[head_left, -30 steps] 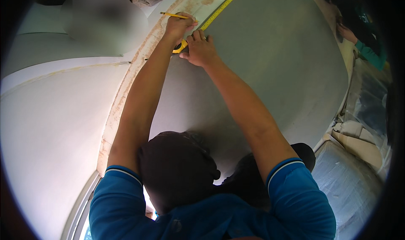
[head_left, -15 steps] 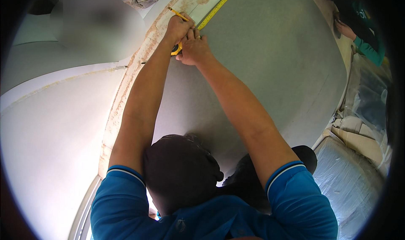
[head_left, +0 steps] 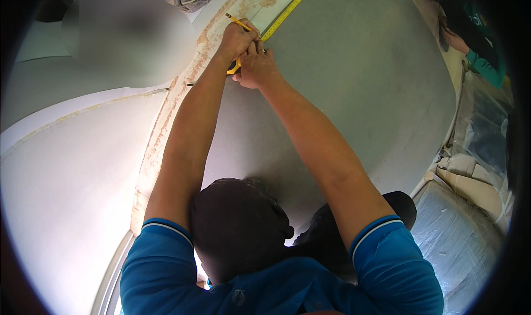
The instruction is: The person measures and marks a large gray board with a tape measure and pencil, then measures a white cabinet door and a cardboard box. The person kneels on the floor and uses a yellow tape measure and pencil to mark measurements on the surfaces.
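Left hand (head_left: pixel 237 41): grip closed around 1 yellow pencil (head_left: pixel 238 21), tip end down beside the tape; contact cannot be confirmed. Right hand (head_left: pixel 259 67): laid over the tape measure (head_left: pixel 234 67), fingers extended; how firmly its grip has the case cannot be told. The tape measure sits at the left edge of the grey sheet (head_left: pixel 343 94), its yellow blade (head_left: pixel 289 11) drawn out along that edge. Assessment: measure set, marking apparently under way; 0 finished marks discernible near the hands, so marking likely remains.
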Demonstrator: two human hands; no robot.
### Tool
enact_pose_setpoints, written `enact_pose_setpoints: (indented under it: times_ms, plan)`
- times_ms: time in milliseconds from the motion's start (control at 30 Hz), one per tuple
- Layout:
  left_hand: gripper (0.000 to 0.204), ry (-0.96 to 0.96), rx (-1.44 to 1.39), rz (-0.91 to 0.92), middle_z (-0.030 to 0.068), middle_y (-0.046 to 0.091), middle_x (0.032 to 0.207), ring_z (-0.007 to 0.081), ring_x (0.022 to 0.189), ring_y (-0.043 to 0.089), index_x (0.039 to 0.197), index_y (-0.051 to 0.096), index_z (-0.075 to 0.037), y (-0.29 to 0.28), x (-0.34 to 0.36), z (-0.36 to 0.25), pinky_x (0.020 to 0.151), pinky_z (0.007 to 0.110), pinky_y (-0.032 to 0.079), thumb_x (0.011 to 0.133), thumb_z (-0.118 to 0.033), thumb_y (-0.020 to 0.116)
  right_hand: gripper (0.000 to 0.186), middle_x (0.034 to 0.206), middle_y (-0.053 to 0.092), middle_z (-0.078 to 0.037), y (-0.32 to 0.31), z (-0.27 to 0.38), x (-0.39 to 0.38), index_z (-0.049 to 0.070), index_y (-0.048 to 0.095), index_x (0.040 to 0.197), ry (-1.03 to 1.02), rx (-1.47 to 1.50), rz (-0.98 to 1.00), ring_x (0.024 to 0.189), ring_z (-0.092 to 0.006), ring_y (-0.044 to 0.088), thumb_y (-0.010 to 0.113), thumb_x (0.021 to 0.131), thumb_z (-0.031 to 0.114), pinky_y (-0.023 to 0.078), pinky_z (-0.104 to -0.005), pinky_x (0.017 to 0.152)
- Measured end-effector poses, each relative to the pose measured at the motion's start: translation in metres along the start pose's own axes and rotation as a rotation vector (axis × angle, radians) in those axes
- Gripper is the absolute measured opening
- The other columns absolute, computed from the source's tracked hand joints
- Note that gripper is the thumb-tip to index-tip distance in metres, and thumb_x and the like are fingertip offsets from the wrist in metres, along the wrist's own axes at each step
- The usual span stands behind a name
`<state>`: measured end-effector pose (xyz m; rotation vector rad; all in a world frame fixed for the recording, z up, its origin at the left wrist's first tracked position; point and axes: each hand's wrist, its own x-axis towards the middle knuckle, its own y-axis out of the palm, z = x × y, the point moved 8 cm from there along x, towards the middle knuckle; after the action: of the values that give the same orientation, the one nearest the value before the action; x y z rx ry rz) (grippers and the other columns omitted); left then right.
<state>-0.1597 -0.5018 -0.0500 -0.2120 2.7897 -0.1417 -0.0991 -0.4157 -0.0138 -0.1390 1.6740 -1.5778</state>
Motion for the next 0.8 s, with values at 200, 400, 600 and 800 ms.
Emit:
enact_pose_setpoints:
  times_ms: [200, 400, 600, 800]
  plan:
    - [0.005, 0.022, 0.030, 0.008, 0.0088, 0.070, 0.087, 0.0160, 0.078, 0.067, 0.088, 0.067, 0.000, -0.0020, 0.0021, 0.0012, 0.072, 0.029, 0.055, 0.086, -0.005, 0.068, 0.087, 0.163, 0.025, -0.019, -0.0005, 0.0011, 0.0002, 0.005, 0.038, 0.155, 0.007, 0.005, -0.024, 0.154, -0.0376, 0.020, 0.070, 0.090, 0.053, 0.032, -0.0506, 0.112]
    - [0.004, 0.000, 0.008, -0.005, 0.0091, 0.070, 0.087, 0.0164, 0.078, 0.067, 0.088, 0.067, 0.000, 0.0002, 0.0017, 0.0028, 0.071, 0.030, 0.055, 0.086, -0.004, 0.067, 0.089, 0.165, 0.023, -0.019, 0.0010, -0.0006, 0.0005, 0.007, 0.033, 0.157, 0.003, 0.012, 0.023, 0.154, -0.0380, 0.019, 0.069, 0.090, 0.053, 0.030, -0.0521, 0.114]
    - [0.005, 0.032, 0.029, -0.004, 0.0098, 0.070, 0.087, 0.0168, 0.078, 0.067, 0.088, 0.067, 0.000, -0.0026, 0.0027, 0.0031, 0.071, 0.030, 0.055, 0.087, -0.004, 0.067, 0.087, 0.165, 0.023, -0.018, 0.0015, 0.0007, 0.0005, 0.007, 0.036, 0.156, 0.006, 0.015, 0.008, 0.155, -0.0370, 0.017, 0.069, 0.090, 0.053, 0.030, -0.0504, 0.113]
    - [0.006, 0.010, 0.023, -0.015, 0.0097, 0.070, 0.087, 0.0168, 0.079, 0.067, 0.089, 0.067, 0.001, -0.0004, 0.0009, 0.0023, 0.073, 0.030, 0.055, 0.087, -0.005, 0.067, 0.089, 0.166, 0.020, -0.019, 0.0034, -0.0012, 0.0020, 0.008, 0.032, 0.158, 0.000, 0.026, 0.013, 0.155, -0.0384, 0.018, 0.068, 0.091, 0.052, 0.026, -0.0538, 0.117]
